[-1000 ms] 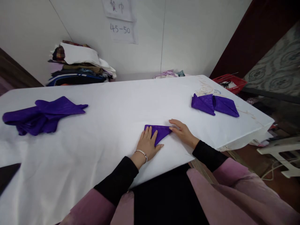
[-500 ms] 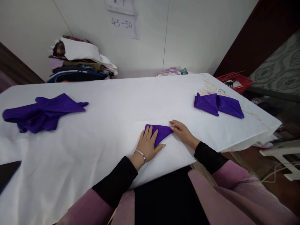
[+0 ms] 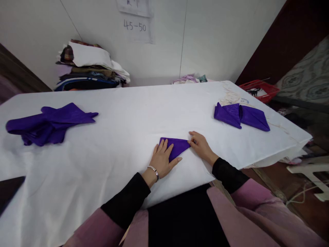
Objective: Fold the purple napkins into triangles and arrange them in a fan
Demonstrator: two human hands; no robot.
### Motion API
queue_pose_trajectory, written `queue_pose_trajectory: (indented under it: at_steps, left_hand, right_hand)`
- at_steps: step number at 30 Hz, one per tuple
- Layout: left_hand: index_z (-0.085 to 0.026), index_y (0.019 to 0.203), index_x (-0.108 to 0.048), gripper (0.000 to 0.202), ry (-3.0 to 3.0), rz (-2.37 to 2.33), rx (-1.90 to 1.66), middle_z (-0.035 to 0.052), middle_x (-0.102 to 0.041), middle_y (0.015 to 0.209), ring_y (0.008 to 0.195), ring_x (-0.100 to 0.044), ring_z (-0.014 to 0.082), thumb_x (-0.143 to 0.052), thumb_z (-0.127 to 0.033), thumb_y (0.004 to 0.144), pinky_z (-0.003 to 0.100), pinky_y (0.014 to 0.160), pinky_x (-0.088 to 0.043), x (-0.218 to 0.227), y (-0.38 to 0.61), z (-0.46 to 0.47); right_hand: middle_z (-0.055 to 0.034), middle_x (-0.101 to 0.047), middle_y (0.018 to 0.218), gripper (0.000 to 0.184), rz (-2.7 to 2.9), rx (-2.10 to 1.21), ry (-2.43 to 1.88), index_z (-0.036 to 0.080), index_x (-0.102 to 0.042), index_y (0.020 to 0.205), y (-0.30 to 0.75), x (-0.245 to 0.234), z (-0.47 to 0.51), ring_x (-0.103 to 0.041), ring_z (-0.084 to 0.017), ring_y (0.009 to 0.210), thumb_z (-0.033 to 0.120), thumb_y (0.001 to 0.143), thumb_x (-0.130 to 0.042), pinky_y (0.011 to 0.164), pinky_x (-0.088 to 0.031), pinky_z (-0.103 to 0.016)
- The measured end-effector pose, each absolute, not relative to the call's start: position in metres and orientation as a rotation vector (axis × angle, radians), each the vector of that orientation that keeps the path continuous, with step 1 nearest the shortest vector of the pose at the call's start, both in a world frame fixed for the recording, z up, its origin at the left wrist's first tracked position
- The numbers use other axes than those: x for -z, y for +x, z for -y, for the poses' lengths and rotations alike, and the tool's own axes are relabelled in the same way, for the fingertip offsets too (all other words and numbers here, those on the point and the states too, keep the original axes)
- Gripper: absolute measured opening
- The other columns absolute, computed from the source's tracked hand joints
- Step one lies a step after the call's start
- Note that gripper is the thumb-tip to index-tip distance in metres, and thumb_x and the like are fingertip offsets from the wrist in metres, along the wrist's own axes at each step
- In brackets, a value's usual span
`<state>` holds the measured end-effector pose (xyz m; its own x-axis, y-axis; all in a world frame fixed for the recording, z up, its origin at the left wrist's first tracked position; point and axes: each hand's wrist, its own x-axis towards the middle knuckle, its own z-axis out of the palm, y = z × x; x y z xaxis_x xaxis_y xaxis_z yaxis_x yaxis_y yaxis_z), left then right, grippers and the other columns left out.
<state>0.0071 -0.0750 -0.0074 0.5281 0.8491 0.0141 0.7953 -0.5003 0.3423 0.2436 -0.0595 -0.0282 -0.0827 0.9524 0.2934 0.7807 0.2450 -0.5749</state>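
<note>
A small purple piece of fabric [image 3: 178, 148], folded to a triangle, lies on the white-covered table [image 3: 123, 116] in front of me. My left hand [image 3: 161, 159] rests flat on its left part with fingers spread, hiding that side. At the pointed right end, my right hand [image 3: 202, 146] pinches the corner between thumb and fingers. To the right lie purple folded fabric pieces [image 3: 241, 116], side by side. A loose, crumpled heap of purple fabric [image 3: 51, 123] lies on the left of the table.
A stack of folded clothes [image 3: 89, 68] stands at the back left against the wall. Behind the right corner is a red basket [image 3: 269, 92] with dark items in it. A white stool [image 3: 308, 171] stands at the right. A dark flat object [image 3: 11, 190] shows at the left edge.
Both hands stay in nearly the same place on the folded fabric. The whole view has shifted slightly; nothing on the table has visibly moved.
</note>
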Motion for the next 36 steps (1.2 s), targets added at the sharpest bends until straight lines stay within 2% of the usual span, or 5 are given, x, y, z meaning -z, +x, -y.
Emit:
queue_pose_trajectory:
  at_steps: [7, 12, 19, 24, 36]
  left_hand:
    - [-0.014, 0.141, -0.036, 0.076, 2.494, -1.394, -0.222, 0.0174, -0.023, 0.152, 0.141, -0.014, 0.0301, -0.033, -0.066, 0.085, 0.051, 0.112, -0.016, 0.009, 0.008, 0.076]
    - [-0.014, 0.141, -0.037, 0.074, 2.555, -1.425, -0.197, 0.0182, -0.023, 0.152, 0.141, -0.014, 0.0312, -0.035, -0.063, 0.086, 0.052, 0.112, -0.017, 0.013, 0.009, 0.076]
    - [-0.011, 0.14, -0.037, 0.065, 2.623, -1.402, -0.161, 0.0157, -0.029, 0.15, 0.14, -0.017, 0.0309, -0.048, -0.035, 0.082, 0.051, 0.112, -0.02, 0.019, 0.007, 0.072]
    - [-0.009, 0.139, -0.038, 0.067, 2.648, -1.423, -0.202, 0.0163, -0.033, 0.147, 0.139, -0.023, 0.0308, -0.048, -0.033, 0.078, 0.049, 0.111, -0.024, 0.02, 0.007, 0.071]
    - [-0.015, 0.136, -0.045, 0.066, 2.714, -1.469, -0.215, 0.0114, -0.036, 0.147, 0.138, -0.024, 0.0301, -0.044, -0.049, 0.08, 0.05, 0.11, -0.029, 0.027, 0.005, 0.066]
  right_hand:
    - [-0.0114, -0.061, 0.12, 0.012, 1.921, -0.287, -1.578, 0.02, -0.059, 0.081, 0.246, 0.035, 0.061, -0.048, -0.026, 0.121, 0.026, 0.085, -0.049, 0.099, -0.036, -0.048]
    - [-0.0128, -0.049, 0.136, 0.031, 2.047, -0.137, -1.536, 0.017, -0.055, 0.117, 0.226, 0.017, 0.077, -0.034, -0.026, 0.134, 0.022, 0.091, -0.039, 0.108, -0.023, -0.054]
    - [-0.0133, -0.026, 0.151, 0.072, 2.555, -0.419, -1.167, 0.012, -0.027, 0.144, 0.176, -0.004, 0.083, -0.013, -0.022, 0.142, 0.056, 0.09, -0.042, 0.115, -0.011, -0.045]
    - [-0.0136, -0.016, 0.154, 0.083, 2.579, -0.586, -1.155, 0.012, -0.012, 0.148, 0.177, 0.006, 0.072, -0.013, -0.022, 0.142, 0.061, 0.087, -0.04, 0.115, -0.008, -0.043]
    - [-0.016, -0.027, 0.15, 0.079, 2.515, -0.442, -1.233, 0.01, -0.027, 0.145, 0.188, 0.01, 0.065, -0.019, -0.024, 0.14, 0.062, 0.087, -0.042, 0.115, -0.009, -0.041]
